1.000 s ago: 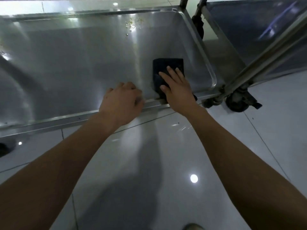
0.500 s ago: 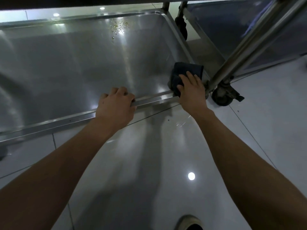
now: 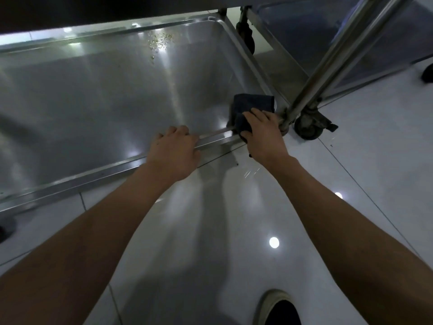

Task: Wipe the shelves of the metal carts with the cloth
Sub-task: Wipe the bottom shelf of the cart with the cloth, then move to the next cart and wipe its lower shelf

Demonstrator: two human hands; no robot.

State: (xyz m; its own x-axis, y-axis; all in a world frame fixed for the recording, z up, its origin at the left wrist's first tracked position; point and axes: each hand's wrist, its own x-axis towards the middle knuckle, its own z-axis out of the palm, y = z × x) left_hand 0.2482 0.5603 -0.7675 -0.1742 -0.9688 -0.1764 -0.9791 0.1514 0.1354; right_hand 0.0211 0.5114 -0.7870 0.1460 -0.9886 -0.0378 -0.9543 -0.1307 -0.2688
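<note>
I see dark cloth (image 3: 253, 109) at shelf's (image 3: 105, 97) near right corner, my right hand (image 3: 263, 134) gripping it over the rim, left hand (image 3: 174, 152) just beside, fingers curled on front rim (image 3: 93, 174)

I'm seeing glossy pale floor tiles (image 3: 375, 184) reflecting a ceiling light at lower right, with darkness filling the upper left.

Our forearms bare, no sleeves, no watch or rings on our hands; our shoe (image 3: 277, 308) pale-rimmed, dark opening, at bottom edge.
</note>
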